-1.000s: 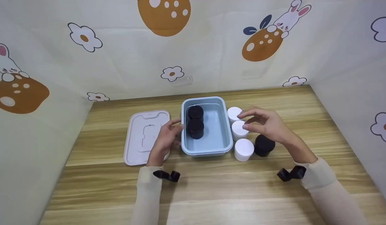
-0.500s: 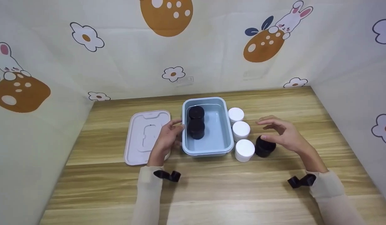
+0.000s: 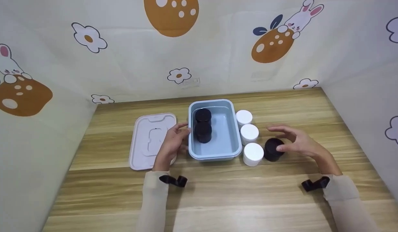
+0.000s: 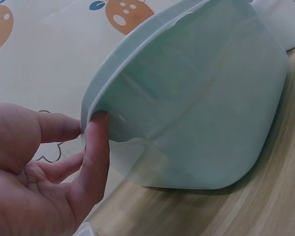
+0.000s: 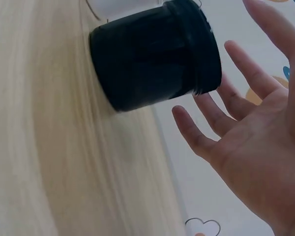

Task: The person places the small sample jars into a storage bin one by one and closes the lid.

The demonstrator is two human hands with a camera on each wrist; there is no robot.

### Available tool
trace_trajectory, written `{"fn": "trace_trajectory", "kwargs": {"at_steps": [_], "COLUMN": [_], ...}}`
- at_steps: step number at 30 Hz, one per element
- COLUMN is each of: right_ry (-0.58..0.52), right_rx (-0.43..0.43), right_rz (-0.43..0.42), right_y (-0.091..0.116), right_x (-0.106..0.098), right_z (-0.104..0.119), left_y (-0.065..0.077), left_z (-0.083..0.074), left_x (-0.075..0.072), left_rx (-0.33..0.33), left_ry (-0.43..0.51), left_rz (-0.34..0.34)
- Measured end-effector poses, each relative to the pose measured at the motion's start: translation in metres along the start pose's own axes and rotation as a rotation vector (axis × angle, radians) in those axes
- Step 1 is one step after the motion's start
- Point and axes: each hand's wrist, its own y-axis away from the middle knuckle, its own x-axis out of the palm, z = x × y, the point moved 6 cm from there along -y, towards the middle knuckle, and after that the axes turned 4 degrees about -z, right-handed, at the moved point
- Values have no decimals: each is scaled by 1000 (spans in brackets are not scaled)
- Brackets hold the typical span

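My left hand (image 3: 171, 141) pinches the left rim of a light blue plastic box (image 3: 222, 133); the left wrist view shows fingers at that rim (image 4: 96, 93). Inside the box, along its left side, stand two black lidded jars (image 3: 203, 132). My right hand (image 3: 298, 143) hovers over a third black jar (image 3: 272, 154) on the table, right of the box. In the right wrist view, its fingers are spread beside the jar's lid (image 5: 206, 49), with no clear grip on it.
Three white lidded jars (image 3: 249, 132) stand in a row along the box's right side. A pale flat lid (image 3: 142, 141) lies on the wooden table (image 3: 224, 199), left of the box. Patterned cloth walls (image 3: 134, 58) enclose the table's back and sides.
My right hand has moved right and toward me, from above the white jars to the black jar outside the box. The left hand stays at the box rim.
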Motion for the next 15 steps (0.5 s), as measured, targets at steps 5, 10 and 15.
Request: {"fn": "trace_trajectory", "kwargs": {"at_steps": [5,10,15], "right_ry": [-16,-49,-66], "right_rx": [22,-15,-22], "right_rz": [91,167,234], "right_y": [2,3,4], "right_x": [2,6,11], "right_z": [-13,-18,-21], "left_y": [-1,-2,-1], "left_z": [-1,-1,1], "left_x": [0,1,1], "left_rx": [10,13,3], "left_ry": [-6,-23,-17], "left_rz": [4,1,-4]}}
